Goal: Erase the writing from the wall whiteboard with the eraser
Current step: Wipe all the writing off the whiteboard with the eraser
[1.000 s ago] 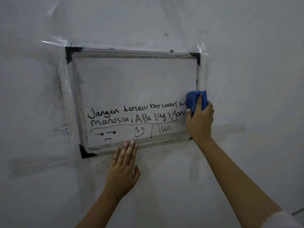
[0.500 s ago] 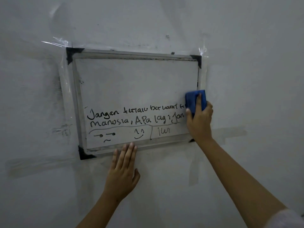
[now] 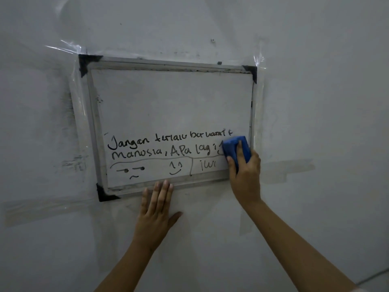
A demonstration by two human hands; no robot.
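From the head camera, the right hand point(image 3: 245, 175) held the blue eraser point(image 3: 235, 149) pressed flat against the whiteboard point(image 3: 168, 102), fingers wrapped over its top and thumb along its left edge. The eraser sat at the board's lower right, just inside the right side of the frame. To the left of that grip ran the handwriting point(image 3: 162, 144) in two black lines, whose right ends reached the eraser. Below and left of the grip were a curved line, two small doodled faces and a short scribble. The left hand point(image 3: 156, 211) lay open and flat on the wall point(image 3: 315, 102), down and left of the eraser, holding nothing, its fingertips touching the board's lower frame. Clear tape point(image 3: 63, 47) held the board's corners.
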